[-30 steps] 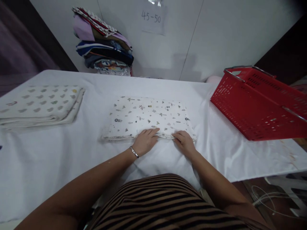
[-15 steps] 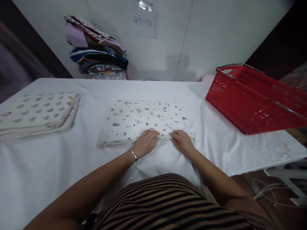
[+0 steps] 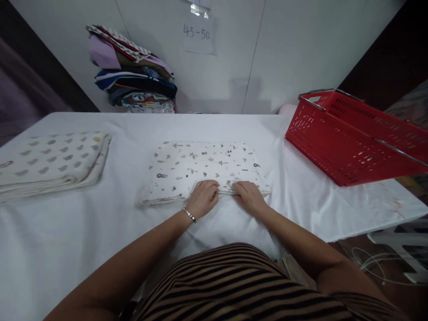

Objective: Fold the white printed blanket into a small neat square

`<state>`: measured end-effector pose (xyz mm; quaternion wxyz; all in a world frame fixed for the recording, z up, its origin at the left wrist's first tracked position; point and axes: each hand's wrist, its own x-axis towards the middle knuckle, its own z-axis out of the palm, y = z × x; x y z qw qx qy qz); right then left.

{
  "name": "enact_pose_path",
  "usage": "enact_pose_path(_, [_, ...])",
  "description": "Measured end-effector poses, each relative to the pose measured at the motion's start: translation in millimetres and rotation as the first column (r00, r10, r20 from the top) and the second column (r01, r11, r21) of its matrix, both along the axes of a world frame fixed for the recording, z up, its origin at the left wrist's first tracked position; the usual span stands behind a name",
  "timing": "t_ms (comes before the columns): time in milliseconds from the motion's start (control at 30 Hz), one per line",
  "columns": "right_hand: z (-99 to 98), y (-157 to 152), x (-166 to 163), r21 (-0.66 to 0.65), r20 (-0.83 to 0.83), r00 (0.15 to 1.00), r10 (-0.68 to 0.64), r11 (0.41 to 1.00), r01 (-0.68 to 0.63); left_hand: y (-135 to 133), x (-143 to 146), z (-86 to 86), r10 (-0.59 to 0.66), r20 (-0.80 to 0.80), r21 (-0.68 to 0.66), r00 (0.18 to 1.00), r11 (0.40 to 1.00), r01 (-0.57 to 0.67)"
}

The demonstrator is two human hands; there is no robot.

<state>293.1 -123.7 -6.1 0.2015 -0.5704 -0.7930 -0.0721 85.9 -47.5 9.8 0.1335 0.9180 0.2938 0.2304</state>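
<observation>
A folded white cloth with small printed figures lies flat on the white-covered table in front of me. My left hand grips the middle of its near edge, fingers on top and curled over the layers. Close beside it on the right, my right hand holds the same edge, with the thumb side tucked under. A short stretch of the stacked layers shows between the two hands. Both thumbs are mostly hidden.
At the left lies another folded cloth with grey leaf-like prints. A red plastic basket with metal handles stands at the right. Behind the table rises a pile of folded fabrics. A paper sign hangs on the wall.
The fingers of both hands have curled slightly more around the near edge of the cloth. The cloth itself stays in place; the view has shifted slightly.
</observation>
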Motion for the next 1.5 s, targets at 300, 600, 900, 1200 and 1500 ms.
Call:
enact_pose_path(300, [-10.4,-4,4,0.052,-0.032,0.998,0.052,0.997,-0.050,2,2,2.3,0.012,-0.002,-0.080,1.000,0.997,-0.012])
enact_pose_path(600, [-7.6,-8,9,0.010,-0.103,0.991,0.091,0.996,-0.090,-3,-3,-3.2,-0.106,-0.099,0.121,0.989,0.986,0.118])
enact_pose_path(900, [-5.7,-13,9,0.009,-0.125,0.982,0.140,0.990,-0.140,-11,-6,-6.9,-0.130,-0.158,0.258,0.979,0.951,0.168])
enact_pose_path(1200, [-2.1,-9,11,-0.050,-0.193,0.970,0.146,0.986,-0.159,-11,-4,-3.4,-0.170,-0.130,0.265,0.977,0.943,0.199])
enact_pose_path(1500, [-1.8,-13,8,-0.007,-0.133,0.981,0.138,0.990,-0.140,-10,-7,-8.2,-0.184,-0.089,0.228,0.979,0.953,0.200])
